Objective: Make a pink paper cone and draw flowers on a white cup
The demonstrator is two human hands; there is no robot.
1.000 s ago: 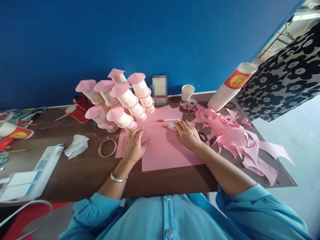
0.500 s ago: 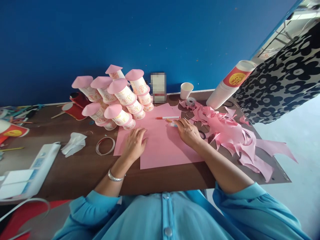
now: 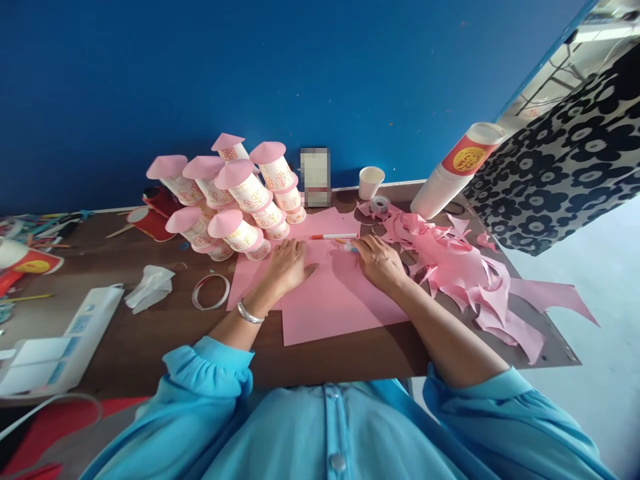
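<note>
My left hand (image 3: 289,268) lies flat on a sheet of pink paper (image 3: 330,303), fingers stretched forward and thumb apart, just right of the cup towers. On the sheet's right side, my right hand (image 3: 381,263) is curled, with its fingers around a small white and light-blue pen-like thing (image 3: 349,246), mostly hidden. An orange and white marker (image 3: 333,236) lies on the paper just beyond it. Beside my left hand, several stacked paper-cup towers (image 3: 245,193) with drawn patterns wear pink paper cone roofs.
Pink paper scraps (image 3: 450,257) heap up on the right. Behind them stand a tall stack of paper cups (image 3: 440,187), a single white cup (image 3: 371,183) and a tape roll (image 3: 380,204). Leftward are another tape ring (image 3: 211,292), crumpled clear plastic (image 3: 150,288) and a power strip (image 3: 90,327).
My left hand has slid forward and to the right over the pink paper. The paper's near left corner has shifted slightly. My right hand has hardly moved.
</note>
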